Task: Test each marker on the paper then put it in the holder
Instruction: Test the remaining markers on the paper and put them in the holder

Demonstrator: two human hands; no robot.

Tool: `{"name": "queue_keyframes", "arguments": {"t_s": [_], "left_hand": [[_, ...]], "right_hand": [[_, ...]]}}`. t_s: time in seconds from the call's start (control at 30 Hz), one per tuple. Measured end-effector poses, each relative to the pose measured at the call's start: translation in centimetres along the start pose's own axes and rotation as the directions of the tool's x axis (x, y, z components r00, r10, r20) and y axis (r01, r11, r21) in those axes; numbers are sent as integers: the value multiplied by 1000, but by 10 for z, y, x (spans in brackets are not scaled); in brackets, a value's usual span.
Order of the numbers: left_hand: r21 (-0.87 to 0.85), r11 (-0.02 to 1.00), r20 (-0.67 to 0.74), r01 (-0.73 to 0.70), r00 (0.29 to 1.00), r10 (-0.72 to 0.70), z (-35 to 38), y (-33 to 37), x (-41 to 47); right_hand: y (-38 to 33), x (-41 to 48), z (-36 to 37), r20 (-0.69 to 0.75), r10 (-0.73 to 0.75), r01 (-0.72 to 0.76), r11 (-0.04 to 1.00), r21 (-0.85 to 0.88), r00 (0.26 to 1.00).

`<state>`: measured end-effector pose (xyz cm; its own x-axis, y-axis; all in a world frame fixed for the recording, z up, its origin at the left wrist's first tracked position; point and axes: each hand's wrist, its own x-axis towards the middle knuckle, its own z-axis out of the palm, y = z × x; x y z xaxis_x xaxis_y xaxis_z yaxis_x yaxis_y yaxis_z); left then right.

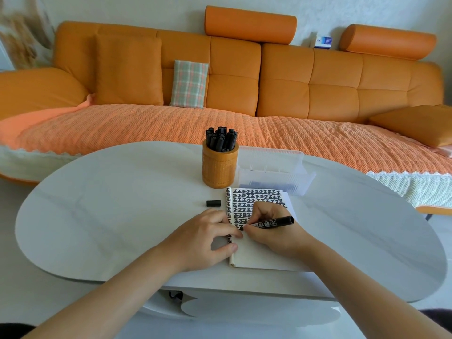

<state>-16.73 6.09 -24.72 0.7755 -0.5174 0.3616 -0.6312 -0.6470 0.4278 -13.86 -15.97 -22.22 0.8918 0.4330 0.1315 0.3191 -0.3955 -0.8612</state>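
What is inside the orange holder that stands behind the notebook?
A tight bunch of black markers stands in the holder, their top ends above the rim. Its wall hides their lower parts and the bottom.

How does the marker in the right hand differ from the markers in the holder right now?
The marker lies slanted in the right hand, tip on the paper; the markers stand upright in the holder. The marker is uncapped, its cap lying on the table; the markers show only blunt black ends. All are black.
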Motion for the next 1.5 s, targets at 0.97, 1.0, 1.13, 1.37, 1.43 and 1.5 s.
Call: {"name": "queue_keyframes", "arguments": {"t_s": [0.97,1.0,1.13,1.37,1.43,1.5], "left_hand": [[174,941,-144,290,953,-267,-21,-43,38],[189,932,-122,308,949,-289,-18,-46,39],[198,931,-114,305,951,-288,-17,-55,43],[51,973,-200,223,957,-209,-25,-40,49],[36,979,-205,201,960,-190,-24,-36,50],[22,983,-204,180,964,-172,-23,-33,50]], "right_hand": [[-6,35,-37,34,145,-147,924,353,989],[-8,35,-38,53,157,-165,921,353,986],[-8,35,-40,2,107,-107,989,104,994],[0,37,-37,-121,23,-63,938,-340,992],[-2,36,-35,-133,-7,-47,914,-402,991],[-4,35,-33,-126,-37,-21,903,-429,991]]}}
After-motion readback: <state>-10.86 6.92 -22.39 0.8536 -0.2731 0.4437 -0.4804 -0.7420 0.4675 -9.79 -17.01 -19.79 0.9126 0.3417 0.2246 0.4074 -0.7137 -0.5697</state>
